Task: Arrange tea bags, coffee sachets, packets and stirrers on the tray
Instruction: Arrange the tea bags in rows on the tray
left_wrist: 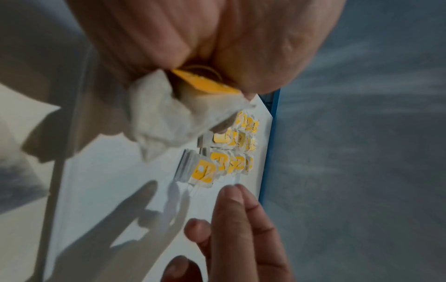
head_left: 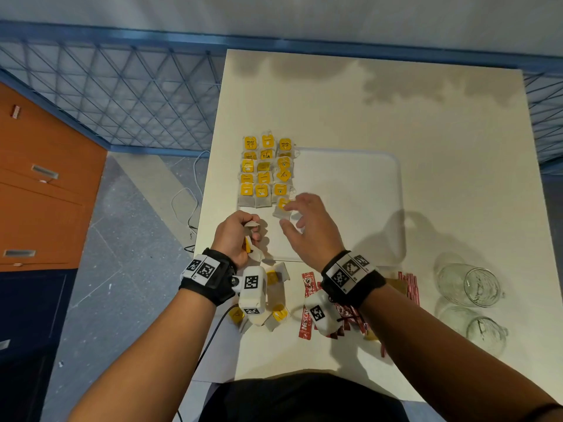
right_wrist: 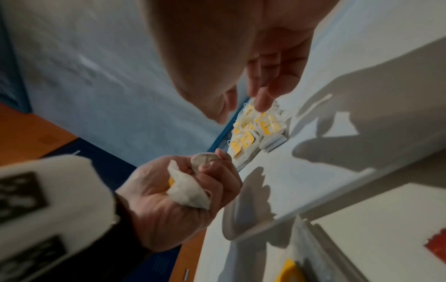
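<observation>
A white tray [head_left: 350, 208] lies mid-table. Tea bags with yellow tags [head_left: 264, 172] lie in three neat columns on its left part, also seen from the left wrist [left_wrist: 224, 152] and the right wrist [right_wrist: 255, 133]. My left hand [head_left: 253, 233] hovers by the tray's near-left corner and grips a crumpled bunch of tea bags [left_wrist: 169, 118], white paper and a yellow tag poking out of the fist [right_wrist: 188, 192]. My right hand [head_left: 300, 219] hovers over the tray with fingers spread and nothing in it, just right of the nearest tea bag [head_left: 282, 207] in the right column.
Loose tea bags [head_left: 275, 312] and red coffee sachets [head_left: 307, 309] lie between the tray and the table's front edge. Red packets [head_left: 409, 284] sit further right. Two glass jars [head_left: 470, 286] lie on their sides at the right. Cables trail off the table's left edge [head_left: 185, 205].
</observation>
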The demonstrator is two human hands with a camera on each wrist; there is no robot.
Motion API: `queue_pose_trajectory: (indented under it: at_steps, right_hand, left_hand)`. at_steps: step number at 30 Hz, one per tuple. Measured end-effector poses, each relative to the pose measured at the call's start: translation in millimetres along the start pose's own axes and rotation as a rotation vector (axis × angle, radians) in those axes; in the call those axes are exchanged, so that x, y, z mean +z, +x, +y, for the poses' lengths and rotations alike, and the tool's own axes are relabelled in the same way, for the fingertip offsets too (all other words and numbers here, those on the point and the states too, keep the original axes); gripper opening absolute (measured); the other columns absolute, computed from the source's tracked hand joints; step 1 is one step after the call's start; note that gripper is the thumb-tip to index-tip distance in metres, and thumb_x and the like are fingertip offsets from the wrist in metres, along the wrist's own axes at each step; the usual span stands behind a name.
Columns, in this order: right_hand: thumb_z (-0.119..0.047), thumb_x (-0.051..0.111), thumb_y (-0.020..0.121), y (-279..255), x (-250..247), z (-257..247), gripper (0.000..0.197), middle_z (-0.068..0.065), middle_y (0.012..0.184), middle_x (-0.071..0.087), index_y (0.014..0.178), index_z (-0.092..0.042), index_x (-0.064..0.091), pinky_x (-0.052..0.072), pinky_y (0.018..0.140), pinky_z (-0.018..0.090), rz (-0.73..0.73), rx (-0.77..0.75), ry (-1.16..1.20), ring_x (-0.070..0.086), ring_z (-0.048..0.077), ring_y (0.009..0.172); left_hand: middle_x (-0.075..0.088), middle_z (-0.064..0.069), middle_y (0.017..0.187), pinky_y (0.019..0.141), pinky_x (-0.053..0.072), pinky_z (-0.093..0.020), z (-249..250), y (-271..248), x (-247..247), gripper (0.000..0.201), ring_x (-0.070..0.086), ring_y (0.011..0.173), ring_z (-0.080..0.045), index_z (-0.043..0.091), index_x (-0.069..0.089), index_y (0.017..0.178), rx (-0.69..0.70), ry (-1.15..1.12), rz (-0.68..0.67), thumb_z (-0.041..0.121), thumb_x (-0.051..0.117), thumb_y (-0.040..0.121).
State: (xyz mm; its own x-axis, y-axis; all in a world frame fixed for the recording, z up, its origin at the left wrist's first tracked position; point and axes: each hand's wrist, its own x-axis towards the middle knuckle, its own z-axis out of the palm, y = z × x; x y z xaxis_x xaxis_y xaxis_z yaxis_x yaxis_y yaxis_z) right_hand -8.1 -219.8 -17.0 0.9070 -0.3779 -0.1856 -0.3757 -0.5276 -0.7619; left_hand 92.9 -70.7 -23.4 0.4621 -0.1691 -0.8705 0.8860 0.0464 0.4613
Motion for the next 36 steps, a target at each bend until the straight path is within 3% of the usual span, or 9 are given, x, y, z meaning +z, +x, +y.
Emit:
queue_pose_trajectory:
  at_steps: [3, 7, 15, 18, 21, 25, 30, 33, 36]
  right_hand:
    - [-0.036, 0.070, 0.095, -8, -2, -11, 0.013, -0.009, 0.112, 0.062, 0.106, -0.029, 0.072, 0.050, 0.078, 0.028, -0.136, -0.065, 0.075, 0.052, -0.006, 0.073]
    - [-0.042, 0.075, 0.091, -18, 1, -23, 0.015, -0.015, 0.093, 0.069, 0.100, -0.030, 0.077, 0.049, 0.073, 0.026, -0.238, -0.051, 0.166, 0.059, -0.004, 0.075]
    - [-0.035, 0.074, 0.092, -19, 6, -28, 0.013, -0.006, 0.082, 0.069, 0.092, -0.022, 0.075, 0.051, 0.072, 0.034, -0.264, -0.064, 0.074, 0.062, 0.012, 0.075]
    - [-0.031, 0.073, 0.093, -19, 5, -25, 0.010, -0.009, 0.081, 0.068, 0.088, -0.022, 0.073, 0.053, 0.073, 0.035, -0.258, -0.064, 0.131, 0.061, 0.008, 0.075]
    - [-0.025, 0.072, 0.094, -18, 3, -23, 0.009, -0.013, 0.077, 0.065, 0.085, -0.021, 0.069, 0.049, 0.069, 0.031, -0.244, -0.027, 0.190, 0.057, 0.006, 0.065]
    - [-0.026, 0.071, 0.095, -11, -1, -17, 0.008, -0.010, 0.073, 0.064, 0.091, -0.019, 0.068, 0.051, 0.068, 0.031, -0.205, 0.075, 0.265, 0.057, 0.009, 0.062]
    - [-0.026, 0.073, 0.095, 11, -2, -10, 0.011, -0.013, 0.073, 0.059, 0.093, -0.016, 0.071, 0.044, 0.067, 0.018, -0.148, 0.108, 0.296, 0.051, -0.001, 0.061]
    - [-0.025, 0.075, 0.093, 30, 6, -7, 0.007, -0.009, 0.076, 0.064, 0.093, -0.019, 0.071, 0.049, 0.071, 0.024, -0.100, 0.119, 0.239, 0.056, 0.000, 0.066]
    - [-0.025, 0.073, 0.094, 47, 17, -6, 0.005, -0.007, 0.080, 0.067, 0.096, -0.021, 0.072, 0.058, 0.082, 0.037, -0.111, 0.141, 0.161, 0.065, 0.016, 0.079]
  left_hand:
    - [0.046, -0.007, 0.063, 0.045, 0.039, -0.022, -1, -1, 2, 0.011, 0.042, 0.048, -0.019, 0.008, 0.061, 0.075, 0.018, 0.022, 0.006, 0.011, 0.054, 0.083]
    - [0.050, -0.011, 0.062, 0.071, 0.052, -0.041, -3, -2, 7, 0.015, 0.051, 0.058, -0.026, 0.006, 0.066, 0.069, 0.048, 0.029, 0.028, 0.009, 0.056, 0.080]
    - [0.060, -0.015, 0.079, 0.073, 0.046, -0.041, -4, -8, 12, 0.019, 0.056, 0.074, -0.028, 0.008, 0.069, 0.070, 0.093, 0.096, 0.016, 0.012, 0.055, 0.083]
    - [0.062, -0.020, 0.087, 0.073, 0.050, -0.042, -3, -7, 9, 0.019, 0.058, 0.078, -0.032, 0.005, 0.071, 0.078, 0.085, 0.063, -0.006, 0.010, 0.054, 0.081]
    - [0.067, -0.019, 0.084, 0.071, 0.052, -0.040, 0, -6, 7, 0.023, 0.062, 0.072, -0.032, 0.000, 0.071, 0.088, 0.077, 0.004, -0.010, 0.005, 0.049, 0.085]
    - [0.068, -0.015, 0.091, 0.047, 0.039, -0.025, 5, -9, 1, 0.032, 0.051, 0.053, -0.021, 0.001, 0.068, 0.104, 0.095, 0.021, 0.008, -0.001, 0.039, 0.090]
    - [0.063, -0.016, 0.090, 0.049, 0.048, -0.024, 8, -4, -8, 0.036, 0.051, 0.051, -0.017, 0.005, 0.062, 0.116, 0.172, 0.104, 0.023, -0.012, 0.042, 0.090]
    - [0.065, -0.017, 0.090, 0.051, 0.051, -0.019, 10, -2, -13, 0.037, 0.057, 0.051, -0.015, 0.004, 0.058, 0.122, 0.191, 0.100, -0.001, -0.016, 0.048, 0.093]
    - [0.067, -0.021, 0.090, 0.056, 0.055, -0.023, 9, -1, -17, 0.031, 0.058, 0.060, -0.021, -0.004, 0.061, 0.119, 0.207, 0.092, -0.068, -0.017, 0.049, 0.093]
